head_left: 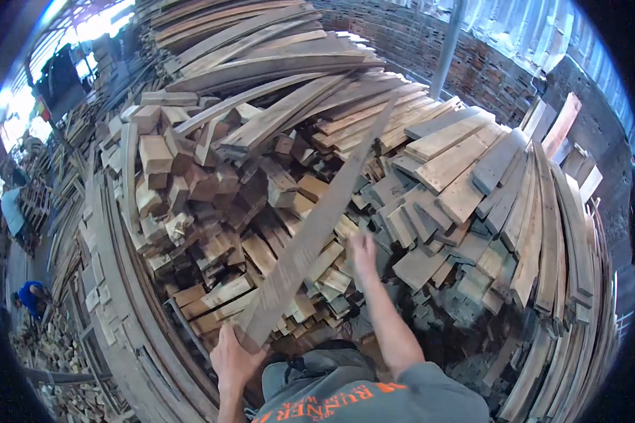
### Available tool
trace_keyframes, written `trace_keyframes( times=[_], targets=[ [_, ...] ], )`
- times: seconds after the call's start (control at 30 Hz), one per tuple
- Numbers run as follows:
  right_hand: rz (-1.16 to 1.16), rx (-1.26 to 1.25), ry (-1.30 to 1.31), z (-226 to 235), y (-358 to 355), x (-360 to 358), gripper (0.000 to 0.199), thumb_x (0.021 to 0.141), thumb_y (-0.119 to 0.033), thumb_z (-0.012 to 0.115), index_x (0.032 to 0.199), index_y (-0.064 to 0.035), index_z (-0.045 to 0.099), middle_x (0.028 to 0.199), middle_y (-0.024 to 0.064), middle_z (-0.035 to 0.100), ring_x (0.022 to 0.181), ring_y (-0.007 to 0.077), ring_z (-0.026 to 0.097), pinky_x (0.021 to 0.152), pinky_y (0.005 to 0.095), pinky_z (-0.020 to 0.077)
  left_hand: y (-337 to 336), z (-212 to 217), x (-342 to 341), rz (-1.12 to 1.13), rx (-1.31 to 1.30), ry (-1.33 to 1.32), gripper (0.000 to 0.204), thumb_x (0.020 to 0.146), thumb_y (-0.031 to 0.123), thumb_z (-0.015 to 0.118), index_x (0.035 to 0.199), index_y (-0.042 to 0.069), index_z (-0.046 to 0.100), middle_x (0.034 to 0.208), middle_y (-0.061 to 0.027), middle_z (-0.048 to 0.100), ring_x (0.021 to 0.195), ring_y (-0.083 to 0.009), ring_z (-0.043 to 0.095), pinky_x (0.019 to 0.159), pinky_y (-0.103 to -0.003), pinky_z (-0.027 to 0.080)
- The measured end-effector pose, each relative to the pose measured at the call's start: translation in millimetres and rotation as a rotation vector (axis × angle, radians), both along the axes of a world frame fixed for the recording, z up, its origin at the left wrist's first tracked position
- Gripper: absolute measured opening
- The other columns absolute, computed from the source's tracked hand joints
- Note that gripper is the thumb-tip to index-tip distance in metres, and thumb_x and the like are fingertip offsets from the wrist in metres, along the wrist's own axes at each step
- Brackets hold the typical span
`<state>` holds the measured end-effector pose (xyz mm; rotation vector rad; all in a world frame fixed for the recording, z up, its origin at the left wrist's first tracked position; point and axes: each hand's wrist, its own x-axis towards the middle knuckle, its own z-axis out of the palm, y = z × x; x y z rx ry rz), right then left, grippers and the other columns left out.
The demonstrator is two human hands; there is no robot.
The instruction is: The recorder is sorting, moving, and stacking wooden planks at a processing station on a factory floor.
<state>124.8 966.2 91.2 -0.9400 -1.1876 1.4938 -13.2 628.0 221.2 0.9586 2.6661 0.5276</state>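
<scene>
My left hand (234, 356) is closed around the near end of a long, flat wooden plank (310, 236). The plank slants away to the upper right, over the stacked wood, and narrows with distance. My right hand (362, 252) is just to the right of the plank's middle, apart from it, with its slightly blurred fingers loosely extended and nothing seen in them. Below and around the plank lie short wooden blocks (261, 252) with their cut ends facing me.
Thick square beams (155, 154) are piled at the left, and boards (458, 173) fan out at the right. Long planks (261, 74) are heaped at the back, before a brick wall (395, 39) and a metal post (448, 49). A person in blue (30, 297) bends down at the far left.
</scene>
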Motion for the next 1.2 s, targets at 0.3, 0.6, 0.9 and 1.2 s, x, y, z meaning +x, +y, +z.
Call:
trace_keyframes(
  times=[0.3, 0.6, 0.9, 1.2],
  targets=[
    [0.370, -0.630, 0.714, 12.2, -7.6, -37.2, 0.073, 0.093, -0.061, 0.054, 0.134, -0.0012, 0.051, 0.128, 0.0181, 0.060, 0.121, 0.0335, 0.056, 0.104, 0.0494, 0.0444, -66.4, 19.5, 51.6, 0.033, 0.038, 0.100, 0.072, 0.063, 0.035, 0.086, 0.121, 0.010, 0.053, 0.106, -0.0138, 0.062, 0.096, -0.0356, 0.065, 0.076, -0.046, 0.052],
    [0.527, -0.580, 0.641, 12.1, 0.3, -18.6, 0.058, 0.093, -0.047, 0.061, 0.125, 0.0014, 0.056, 0.116, 0.0187, 0.064, 0.111, 0.0331, 0.062, 0.097, 0.0481, 0.0509, -75.3, -28.3, 119.9, 0.093, 0.103, 0.183, 0.071, 0.060, 0.030, 0.082, 0.122, 0.008, 0.053, 0.098, -0.0132, 0.060, 0.085, -0.0346, 0.065, 0.070, -0.045, 0.052],
    [0.708, -0.648, 0.718, 4.7, -0.3, -10.5, 0.046, 0.097, -0.038, 0.057, 0.121, 0.0003, 0.056, 0.112, 0.0151, 0.064, 0.105, 0.0332, 0.062, 0.096, 0.0500, 0.0499, -72.7, -7.6, 134.7, 0.162, 0.027, 0.103, 0.077, 0.051, 0.022, 0.086, 0.121, 0.008, 0.056, 0.106, -0.0139, 0.063, 0.097, -0.0356, 0.063, 0.083, -0.045, 0.051],
    [0.835, -0.574, 0.728, 105.2, -35.9, -6.0, 0.049, 0.094, -0.041, 0.060, 0.121, -0.0002, 0.054, 0.106, 0.0155, 0.063, 0.096, 0.0304, 0.065, 0.091, 0.0511, 0.0535, -83.1, -89.2, 182.2, 0.373, 0.291, 0.152, 0.069, 0.056, 0.018, 0.086, 0.117, 0.006, 0.054, 0.105, -0.0164, 0.061, 0.101, -0.0370, 0.061, 0.088, -0.045, 0.049]
  ],
)
